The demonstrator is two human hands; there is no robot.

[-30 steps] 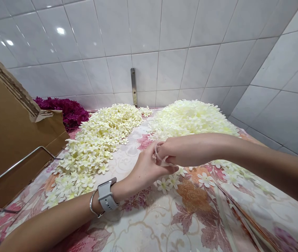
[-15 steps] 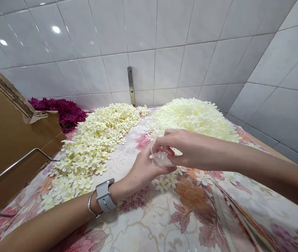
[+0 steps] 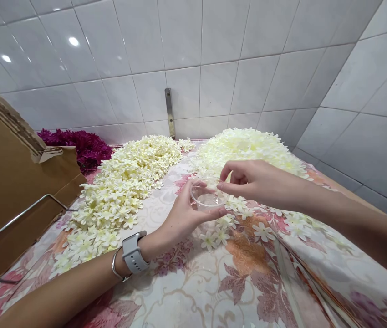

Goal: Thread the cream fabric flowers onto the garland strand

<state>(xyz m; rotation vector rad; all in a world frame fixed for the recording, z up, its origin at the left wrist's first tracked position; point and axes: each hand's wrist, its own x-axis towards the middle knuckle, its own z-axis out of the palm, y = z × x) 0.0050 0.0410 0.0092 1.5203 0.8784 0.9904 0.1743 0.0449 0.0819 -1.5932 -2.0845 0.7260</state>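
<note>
A small clear plastic cup [image 3: 208, 199] sits in my left hand [image 3: 180, 221], thumb and fingers curved around its sides. What lies at the bottom of the cup is too faint to make out. At the cup's right rim hovers my right hand [image 3: 253, 181], thumb and forefinger pinched together; anything between the fingertips is too small to see. Pale white-yellow flowers [image 3: 244, 148] are heaped just behind the right hand. A few loose flowers [image 3: 263, 231] lie on the cloth below it.
Another long heap of cream flowers [image 3: 128, 175] spreads at left. Behind it are magenta flowers [image 3: 80, 148]. A cardboard box [image 3: 19, 177] with a bent metal rod [image 3: 19, 216] stands at far left. Floral cloth [image 3: 186, 296] covers the surface, and tiled wall [image 3: 217, 89] rises behind.
My right hand has come up out of the cup's opening and shifted slightly right to the rim. The left hand still holds the cup in nearly the same place.
</note>
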